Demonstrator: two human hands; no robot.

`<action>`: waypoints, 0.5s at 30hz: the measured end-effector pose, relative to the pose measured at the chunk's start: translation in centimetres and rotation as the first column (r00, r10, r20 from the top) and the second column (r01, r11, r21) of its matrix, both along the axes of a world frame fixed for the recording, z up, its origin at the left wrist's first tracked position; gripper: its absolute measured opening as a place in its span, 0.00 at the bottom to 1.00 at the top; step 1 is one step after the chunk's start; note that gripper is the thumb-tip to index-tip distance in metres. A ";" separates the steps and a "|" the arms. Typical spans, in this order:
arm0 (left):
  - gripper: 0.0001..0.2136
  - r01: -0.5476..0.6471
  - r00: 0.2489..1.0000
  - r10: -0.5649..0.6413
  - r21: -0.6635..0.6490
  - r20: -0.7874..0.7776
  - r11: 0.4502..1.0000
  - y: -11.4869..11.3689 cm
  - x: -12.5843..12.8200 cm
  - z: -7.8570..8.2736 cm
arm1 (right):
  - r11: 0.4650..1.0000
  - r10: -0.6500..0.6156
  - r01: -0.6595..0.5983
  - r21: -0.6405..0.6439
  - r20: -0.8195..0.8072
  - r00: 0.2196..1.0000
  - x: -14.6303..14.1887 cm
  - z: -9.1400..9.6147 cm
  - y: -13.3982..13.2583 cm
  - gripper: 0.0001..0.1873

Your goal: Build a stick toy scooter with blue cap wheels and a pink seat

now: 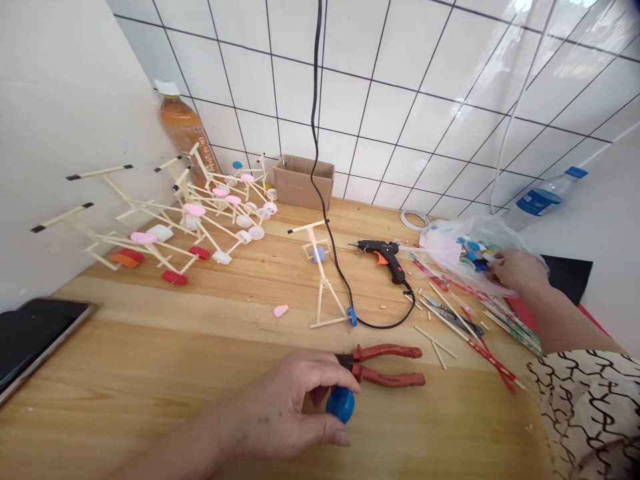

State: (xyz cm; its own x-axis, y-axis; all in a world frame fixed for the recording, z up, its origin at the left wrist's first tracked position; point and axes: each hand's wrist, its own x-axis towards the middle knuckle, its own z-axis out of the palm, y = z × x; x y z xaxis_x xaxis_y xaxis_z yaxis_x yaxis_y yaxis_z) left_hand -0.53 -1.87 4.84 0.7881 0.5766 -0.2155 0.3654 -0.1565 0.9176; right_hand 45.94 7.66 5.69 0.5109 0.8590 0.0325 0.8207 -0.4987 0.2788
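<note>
My left hand (295,403) is closed round a blue bottle cap (341,403) low on the wooden table (150,373), right beside red-handled pliers (387,365). My right hand (517,270) reaches into a clear plastic bag (450,250) of coloured caps at the right; its fingers are curled inside the bag and what they hold is hidden. A half-built stick bicycle (323,280) with a small blue wheel stands in the middle. A black and orange glue gun (383,255) lies behind it, and its black cord (316,133) hangs down the tiled wall.
Several finished stick bicycles (190,217) with cap wheels crowd the back left beside an orange drink bottle (185,130). A cardboard box (303,180), tape roll (415,219), water bottle (543,197), loose sticks and red-wrapped chopsticks (480,340), a pink piece (281,311) and a phone (35,333) lie about.
</note>
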 end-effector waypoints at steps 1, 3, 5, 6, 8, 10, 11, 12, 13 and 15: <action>0.15 0.003 1.000 -0.003 -0.008 -0.002 1.000 0.1 0.0 0.0 | 0.999 -0.036 0.036 0.005 0.013 0.999 -0.2 0.1 0.0 0.18; 0.15 0.015 1.000 -0.015 -0.020 -0.004 1.000 0.2 0.0 0.1 | 0.998 -0.052 0.051 0.030 0.046 0.998 -0.8 0.3 -0.1 0.19; 0.15 0.026 1.000 -0.026 -0.024 -0.005 0.999 0.3 0.0 0.0 | 0.999 -0.016 0.013 0.037 0.072 0.997 -1.4 0.4 -0.3 0.18; 0.15 0.029 1.000 -0.029 -0.022 -0.001 0.999 0.3 0.1 0.0 | 0.999 0.009 -0.011 0.032 0.078 0.997 -1.7 0.4 -0.4 0.17; 0.15 0.034 0.999 -0.034 -0.018 0.008 0.999 0.3 0.1 -0.2 | 0.999 0.047 -0.048 0.008 0.071 0.996 -2.2 0.4 -0.6 0.16; 0.15 0.042 0.999 -0.042 -0.017 0.010 0.999 0.2 0.1 -0.3 | 0.997 0.076 -0.075 -0.033 0.043 0.996 -2.5 0.4 -0.6 0.14; 0.15 0.047 0.999 -0.047 -0.017 0.008 0.999 0.2 0.1 -0.3 | 0.994 0.093 -0.091 -0.057 0.022 0.995 -2.6 0.4 -0.6 0.13; 0.15 0.050 0.999 -0.050 -0.015 0.003 0.999 0.2 0.1 -0.2 | 0.991 0.108 -0.108 -0.079 0.001 0.994 -2.7 0.4 -0.6 0.11; 0.15 0.054 0.999 -0.054 -0.010 -0.003 0.998 0.2 0.1 -0.2 | 0.988 0.118 -0.119 -0.096 -0.016 0.993 -2.7 0.4 -0.6 0.11; 0.15 0.063 0.998 -0.063 -0.003 -0.008 0.998 0.3 0.1 0.0 | 0.987 0.121 -0.123 -0.107 -0.029 0.992 -2.7 0.4 -0.4 0.10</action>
